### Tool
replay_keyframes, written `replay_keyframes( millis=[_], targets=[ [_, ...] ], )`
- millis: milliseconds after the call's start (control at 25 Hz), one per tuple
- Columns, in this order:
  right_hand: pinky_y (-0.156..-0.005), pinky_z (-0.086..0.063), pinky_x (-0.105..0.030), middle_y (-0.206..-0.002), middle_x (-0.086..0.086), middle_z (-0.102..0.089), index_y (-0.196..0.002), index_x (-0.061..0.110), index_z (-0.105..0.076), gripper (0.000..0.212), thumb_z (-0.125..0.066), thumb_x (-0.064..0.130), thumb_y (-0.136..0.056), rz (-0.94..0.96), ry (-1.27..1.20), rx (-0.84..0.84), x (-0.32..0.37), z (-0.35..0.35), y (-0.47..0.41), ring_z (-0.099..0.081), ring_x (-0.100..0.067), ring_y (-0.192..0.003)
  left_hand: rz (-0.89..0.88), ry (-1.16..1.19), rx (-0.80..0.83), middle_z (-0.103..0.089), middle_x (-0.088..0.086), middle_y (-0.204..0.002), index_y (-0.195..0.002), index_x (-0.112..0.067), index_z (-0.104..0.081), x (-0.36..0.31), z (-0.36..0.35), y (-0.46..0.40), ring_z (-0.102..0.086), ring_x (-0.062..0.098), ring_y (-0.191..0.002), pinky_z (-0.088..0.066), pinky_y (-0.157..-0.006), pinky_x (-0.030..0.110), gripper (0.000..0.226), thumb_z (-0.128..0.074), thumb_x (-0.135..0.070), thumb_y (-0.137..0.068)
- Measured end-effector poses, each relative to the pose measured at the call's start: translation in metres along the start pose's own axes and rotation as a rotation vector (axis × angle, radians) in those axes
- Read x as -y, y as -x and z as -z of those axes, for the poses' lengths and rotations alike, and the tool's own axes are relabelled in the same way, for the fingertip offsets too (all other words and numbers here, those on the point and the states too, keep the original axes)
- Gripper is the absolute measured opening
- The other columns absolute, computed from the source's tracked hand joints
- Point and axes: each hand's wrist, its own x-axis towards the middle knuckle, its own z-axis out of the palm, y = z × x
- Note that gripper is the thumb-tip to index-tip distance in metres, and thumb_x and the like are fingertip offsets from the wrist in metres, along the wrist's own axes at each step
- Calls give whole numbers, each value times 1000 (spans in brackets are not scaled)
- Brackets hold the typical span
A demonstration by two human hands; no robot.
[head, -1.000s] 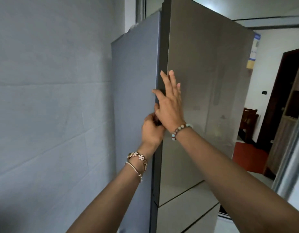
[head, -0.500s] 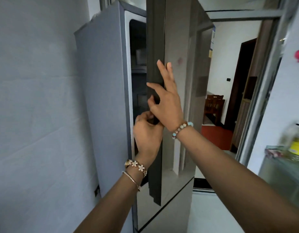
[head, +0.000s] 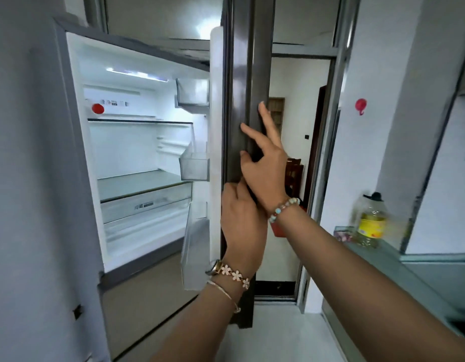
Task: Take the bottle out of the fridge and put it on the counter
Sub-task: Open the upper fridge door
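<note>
Left hand (head: pixel 242 226): gripping door (head: pixel 248 105) edge. Right hand (head: pixel 265 163): open, fingers on same edge. Bottle (head: pixel 97 108): only red cap shows, far left, top shelf; probably light, rigid, slippery; grasp body.

Home kitchen: open fridge (head: pixel 137 158), counter (head: pixel 383 259) with oil bottle (head: pixel 371 223).

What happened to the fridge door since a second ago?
The fridge door swung from shut to wide open, showing the lit shelves. The left hand and right hand stayed on its edge, as before. No bottle has been picked up.
</note>
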Motion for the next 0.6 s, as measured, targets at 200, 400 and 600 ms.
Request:
replay_keyframes(
  millis=[200, 400, 600],
  targets=[
    [-92, -37, 2, -151, -13, -45, -117, 0, -69, 47, -58, -20, -76, -112, -9, -73, -76, 96, -14, -48, 19, -118, -75, -48, 144, -52, 18, -115, -123, 4, -50, -69, -95, 23, -58, 32, -93, -55, -70, 44, 42, -65, -6, -85],
    [-88, -41, 0, -150, -3, -47, -120, 5, -68, 53, -58, -23, -76, -231, -95, -45, -166, 167, -39, -46, 12, -124, -62, 21, 207, -53, 23, -113, -117, 9, -55, -120, -204, 28, -56, 39, -98, -53, -64, 46, 41, -68, 1, -79],
    [-99, -45, -12, -149, 4, -47, -120, 21, -65, 63, -60, -24, -76, -289, -183, -2, -267, 216, -66, -43, -3, -135, -104, -108, 224, -64, 18, -99, -111, 11, -65, -158, -310, 7, -65, 31, -88, -47, -36, 26, 59, -87, -14, -63]
  ],
)
